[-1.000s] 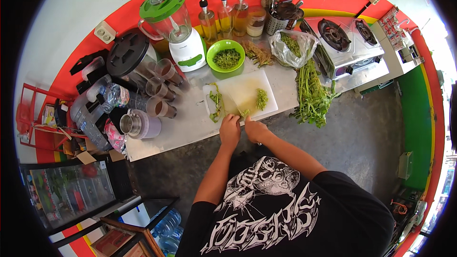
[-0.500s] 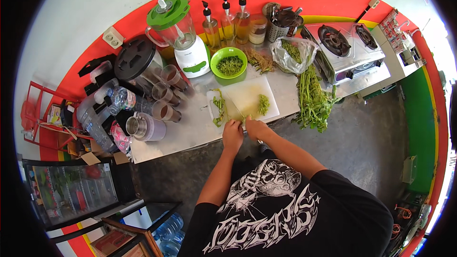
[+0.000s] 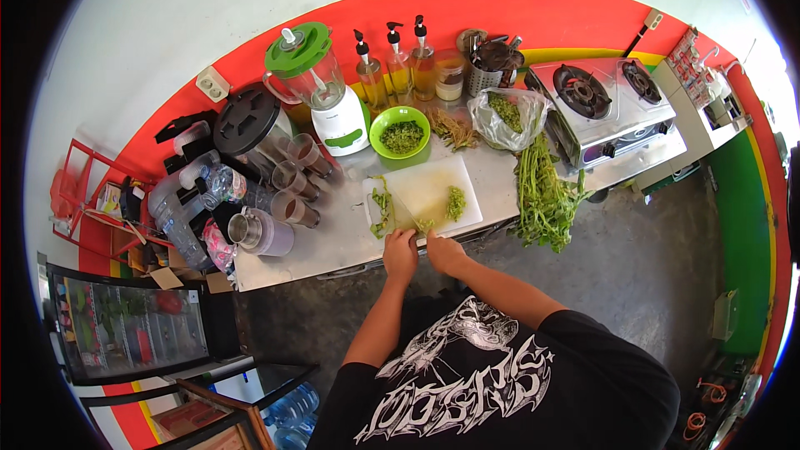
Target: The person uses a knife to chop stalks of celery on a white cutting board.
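A white cutting board lies near the counter's front edge. My right hand is closed at the near end of a knife, whose blade slants up and left across the board; its handle is hidden in the hand. Beside it, my left hand has its fingers bunched at the board's near edge, pinching green stalks against the blade. Chopped green pieces form a small pile on the right of the board. Cut leafy bits lie along its left side.
Behind the board stands a green bowl of chopped greens, with a blender left of it. Leafy stalks hang over the counter edge beside a plastic bag. A gas stove stands right; cups and a flask stand left.
The view has tilted, so the counter sits lower in the picture. Both hands stay close together at the board's near edge, and the blade remains between them.
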{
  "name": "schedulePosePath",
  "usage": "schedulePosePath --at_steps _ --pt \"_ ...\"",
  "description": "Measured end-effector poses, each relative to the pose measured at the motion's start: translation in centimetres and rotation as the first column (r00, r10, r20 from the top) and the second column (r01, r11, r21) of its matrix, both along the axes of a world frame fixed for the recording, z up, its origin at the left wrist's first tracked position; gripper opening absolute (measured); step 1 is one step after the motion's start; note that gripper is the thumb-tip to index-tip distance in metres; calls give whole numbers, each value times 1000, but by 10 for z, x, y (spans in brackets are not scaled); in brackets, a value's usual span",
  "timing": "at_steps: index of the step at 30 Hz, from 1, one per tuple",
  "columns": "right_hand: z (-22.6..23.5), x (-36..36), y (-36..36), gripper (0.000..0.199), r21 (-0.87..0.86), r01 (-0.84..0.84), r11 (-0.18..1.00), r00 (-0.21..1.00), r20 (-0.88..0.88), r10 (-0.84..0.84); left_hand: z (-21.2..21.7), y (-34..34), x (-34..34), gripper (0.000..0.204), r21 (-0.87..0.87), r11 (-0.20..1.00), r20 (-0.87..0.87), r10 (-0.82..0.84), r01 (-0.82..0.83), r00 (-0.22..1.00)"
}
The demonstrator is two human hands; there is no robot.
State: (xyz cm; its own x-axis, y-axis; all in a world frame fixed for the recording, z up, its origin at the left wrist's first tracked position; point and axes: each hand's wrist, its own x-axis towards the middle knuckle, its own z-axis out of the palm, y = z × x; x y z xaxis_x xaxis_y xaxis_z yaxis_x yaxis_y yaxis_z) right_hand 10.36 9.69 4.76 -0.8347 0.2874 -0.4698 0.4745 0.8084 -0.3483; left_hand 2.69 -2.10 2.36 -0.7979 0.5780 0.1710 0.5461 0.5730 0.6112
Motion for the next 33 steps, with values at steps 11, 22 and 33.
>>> schedulePosePath --at_steps 11,22,33 --pt "-11 32 60 37 42 93 995 995 -32 -92 -9 26 0 15 99 994 -25 41 -39 999" --pt "12 21 28 35 -58 9 998 1000 28 -7 0 36 1 19 -61 996 -54 -75 72 996" --pt "-3 -5 32 34 -29 115 993 993 -18 -115 2 33 -8 24 -82 985 -12 -151 150 988"
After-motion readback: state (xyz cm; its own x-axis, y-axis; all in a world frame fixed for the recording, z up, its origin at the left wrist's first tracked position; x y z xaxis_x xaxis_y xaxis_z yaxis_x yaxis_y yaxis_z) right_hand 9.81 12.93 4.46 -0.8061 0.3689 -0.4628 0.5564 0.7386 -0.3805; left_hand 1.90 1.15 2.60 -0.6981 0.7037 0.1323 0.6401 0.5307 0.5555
